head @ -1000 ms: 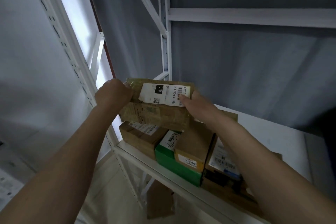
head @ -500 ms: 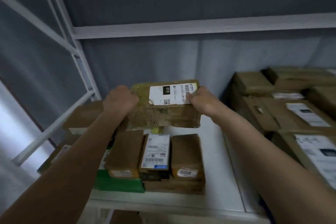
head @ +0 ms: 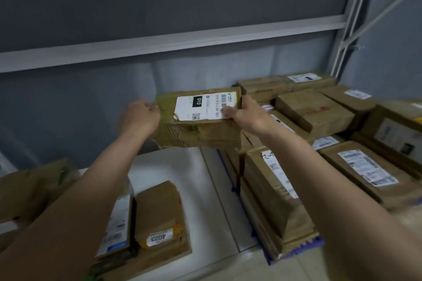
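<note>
You hold the box (head: 198,130) in both hands, out at arm's length over the shelf (head: 182,171). It is close to the shelf's back edge and about midway along it. The box lies level, long side across your view, and hangs clear of the white board beneath it. Its label (head: 203,106) faces up and reads "010".

Your left hand (head: 140,117) grips the left end of the box. The back of the hand faces you, and its fingers (head: 153,107) are curled close together over the top left corner. The left forearm runs almost straight up from the lower left of the view, with the wrist bent slightly inward.

Your right hand (head: 247,114) grips the right end. The thumb (head: 227,110) lies flat on top, pressed on the near right corner of the label. The other fingers wrap round the end and are hidden behind the box, so you cannot tell how they lie. The right forearm comes in from the lower right, and the elbow is out of view.

The right end of the box is just beside the stack (head: 315,112) of parcels that fills the right part of the shelf. Whether it touches the stack cannot be told.

Toward the front edge, left of the middle, lies a small parcel (head: 159,207) marked "4023". A flat packet (head: 118,219) lies just beside it, partly under your left forearm.
</note>
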`<state>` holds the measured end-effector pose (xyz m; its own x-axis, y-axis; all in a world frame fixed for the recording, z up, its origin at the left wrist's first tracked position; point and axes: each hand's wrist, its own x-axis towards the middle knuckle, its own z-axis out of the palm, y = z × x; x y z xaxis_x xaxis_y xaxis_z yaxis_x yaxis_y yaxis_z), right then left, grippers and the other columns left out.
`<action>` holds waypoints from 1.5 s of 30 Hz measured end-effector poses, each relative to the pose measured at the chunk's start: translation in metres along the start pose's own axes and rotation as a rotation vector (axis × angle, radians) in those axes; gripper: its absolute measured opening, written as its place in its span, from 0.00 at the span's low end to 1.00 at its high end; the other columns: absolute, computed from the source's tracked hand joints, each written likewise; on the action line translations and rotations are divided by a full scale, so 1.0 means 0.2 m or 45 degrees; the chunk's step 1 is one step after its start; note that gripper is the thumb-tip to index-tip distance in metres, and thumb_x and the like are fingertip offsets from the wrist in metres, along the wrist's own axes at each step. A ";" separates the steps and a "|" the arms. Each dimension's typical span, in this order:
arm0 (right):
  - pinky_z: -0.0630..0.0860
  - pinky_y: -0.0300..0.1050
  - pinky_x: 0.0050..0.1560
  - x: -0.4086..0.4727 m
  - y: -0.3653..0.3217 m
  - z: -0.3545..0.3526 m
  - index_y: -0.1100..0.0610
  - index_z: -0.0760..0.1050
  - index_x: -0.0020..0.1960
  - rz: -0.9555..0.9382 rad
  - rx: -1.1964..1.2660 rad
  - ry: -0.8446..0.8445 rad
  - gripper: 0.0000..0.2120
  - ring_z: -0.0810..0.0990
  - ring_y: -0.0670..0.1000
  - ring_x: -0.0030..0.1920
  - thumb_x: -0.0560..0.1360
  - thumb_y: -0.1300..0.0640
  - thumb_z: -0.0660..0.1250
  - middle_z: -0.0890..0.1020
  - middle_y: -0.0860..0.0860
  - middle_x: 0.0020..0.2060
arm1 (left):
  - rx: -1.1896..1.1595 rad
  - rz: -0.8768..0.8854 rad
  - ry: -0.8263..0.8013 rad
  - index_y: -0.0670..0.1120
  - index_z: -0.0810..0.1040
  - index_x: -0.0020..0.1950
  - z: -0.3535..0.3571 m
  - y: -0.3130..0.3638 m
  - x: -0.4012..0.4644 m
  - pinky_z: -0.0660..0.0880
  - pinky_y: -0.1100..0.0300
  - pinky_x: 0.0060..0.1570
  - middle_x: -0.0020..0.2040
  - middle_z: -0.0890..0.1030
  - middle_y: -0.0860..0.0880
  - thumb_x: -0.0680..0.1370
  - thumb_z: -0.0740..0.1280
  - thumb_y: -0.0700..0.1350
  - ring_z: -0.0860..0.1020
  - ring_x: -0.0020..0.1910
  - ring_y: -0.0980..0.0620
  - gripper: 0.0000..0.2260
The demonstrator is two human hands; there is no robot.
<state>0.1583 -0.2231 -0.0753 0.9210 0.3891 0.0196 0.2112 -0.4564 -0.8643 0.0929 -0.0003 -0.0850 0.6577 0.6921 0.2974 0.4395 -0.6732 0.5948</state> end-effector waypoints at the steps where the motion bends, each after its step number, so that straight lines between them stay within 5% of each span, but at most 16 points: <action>1: 0.71 0.50 0.64 0.00 0.01 -0.06 0.57 0.65 0.68 -0.011 0.042 0.022 0.23 0.75 0.53 0.62 0.77 0.49 0.65 0.76 0.52 0.64 | -0.087 -0.005 -0.002 0.42 0.78 0.63 0.03 0.05 0.00 0.71 0.51 0.63 0.64 0.77 0.41 0.79 0.60 0.46 0.75 0.63 0.40 0.15; 5: 0.74 0.52 0.62 0.01 0.08 -0.31 0.55 0.68 0.67 -0.046 0.107 0.135 0.22 0.78 0.51 0.58 0.77 0.47 0.66 0.78 0.51 0.60 | -0.352 0.015 -0.037 0.44 0.76 0.65 0.14 0.26 -0.01 0.71 0.52 0.64 0.64 0.78 0.43 0.78 0.65 0.47 0.76 0.62 0.44 0.17; 11: 0.77 0.56 0.58 -0.01 0.27 -0.64 0.55 0.66 0.61 0.000 0.090 0.298 0.17 0.79 0.52 0.53 0.78 0.48 0.64 0.78 0.52 0.56 | -0.673 0.172 -0.377 0.49 0.81 0.48 0.36 0.59 -0.12 0.77 0.57 0.53 0.52 0.83 0.50 0.74 0.70 0.50 0.81 0.50 0.51 0.06; 15: 0.80 0.57 0.53 -0.05 0.41 -0.84 0.55 0.64 0.60 0.050 0.067 0.346 0.19 0.81 0.54 0.50 0.76 0.47 0.65 0.79 0.53 0.54 | -0.724 0.268 -0.532 0.55 0.78 0.52 0.44 0.82 -0.22 0.74 0.67 0.42 0.44 0.80 0.59 0.71 0.75 0.52 0.78 0.43 0.61 0.12; 19: 0.79 0.60 0.51 -0.10 0.55 -1.02 0.54 0.65 0.56 0.112 0.077 0.398 0.22 0.82 0.57 0.47 0.71 0.43 0.69 0.80 0.54 0.50 | -0.681 0.389 -0.718 0.51 0.78 0.62 0.53 1.03 -0.32 0.72 0.77 0.37 0.53 0.80 0.55 0.69 0.77 0.52 0.77 0.43 0.65 0.23; 21: 0.80 0.60 0.51 -0.13 0.62 -1.09 0.53 0.67 0.51 0.127 0.092 0.447 0.19 0.82 0.56 0.47 0.70 0.43 0.70 0.80 0.54 0.48 | -0.587 0.423 -0.791 0.48 0.73 0.69 0.59 1.10 -0.36 0.68 0.80 0.46 0.62 0.76 0.55 0.68 0.76 0.54 0.76 0.51 0.61 0.31; 23: 0.80 0.59 0.50 -0.18 0.68 -1.15 0.54 0.68 0.51 0.154 0.085 0.457 0.23 0.82 0.56 0.47 0.68 0.41 0.72 0.80 0.54 0.47 | -0.465 0.458 -0.860 0.48 0.66 0.74 0.65 1.16 -0.40 0.65 0.65 0.65 0.73 0.68 0.51 0.66 0.77 0.57 0.70 0.68 0.52 0.40; 25: 0.81 0.58 0.49 -0.23 0.74 -1.19 0.56 0.71 0.52 0.196 0.101 0.453 0.28 0.82 0.55 0.47 0.62 0.38 0.73 0.82 0.54 0.47 | -0.368 0.495 -0.961 0.49 0.64 0.75 0.70 1.20 -0.43 0.61 0.54 0.71 0.76 0.64 0.50 0.64 0.77 0.58 0.64 0.73 0.50 0.43; 28: 0.81 0.58 0.49 -0.30 0.84 -1.24 0.52 0.75 0.47 0.183 0.120 0.373 0.14 0.83 0.55 0.47 0.68 0.45 0.74 0.83 0.53 0.45 | -0.241 0.567 -1.136 0.51 0.63 0.76 0.79 1.23 -0.47 0.61 0.55 0.69 0.76 0.62 0.51 0.63 0.78 0.56 0.62 0.74 0.51 0.45; 31: 0.82 0.56 0.47 -0.35 0.91 -1.25 0.56 0.77 0.51 0.266 0.157 0.243 0.19 0.83 0.56 0.49 0.67 0.46 0.76 0.84 0.54 0.49 | -0.110 0.608 -1.258 0.52 0.61 0.76 0.86 1.24 -0.51 0.63 0.57 0.64 0.77 0.60 0.52 0.65 0.79 0.51 0.60 0.75 0.51 0.44; 36: 0.82 0.52 0.48 -0.41 1.00 -1.19 0.62 0.75 0.53 0.416 0.150 0.065 0.32 0.84 0.55 0.47 0.59 0.42 0.77 0.82 0.55 0.50 | 0.139 0.642 -1.298 0.55 0.61 0.76 0.94 1.19 -0.52 0.56 0.52 0.72 0.77 0.58 0.52 0.64 0.80 0.49 0.56 0.76 0.49 0.45; 45: 0.79 0.36 0.40 -0.40 1.03 -1.10 0.60 0.74 0.41 0.454 0.105 -0.233 0.14 0.83 0.48 0.43 0.66 0.54 0.76 0.81 0.53 0.44 | 0.231 0.544 -1.395 0.60 0.61 0.75 0.98 1.08 -0.48 0.64 0.53 0.69 0.76 0.59 0.50 0.67 0.77 0.36 0.62 0.72 0.48 0.43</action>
<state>0.1993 -0.5248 -0.1441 0.8567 0.3573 -0.3720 -0.1447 -0.5257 -0.8383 0.2456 -0.2631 -0.1310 0.9059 -0.1290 -0.4034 0.0799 -0.8833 0.4619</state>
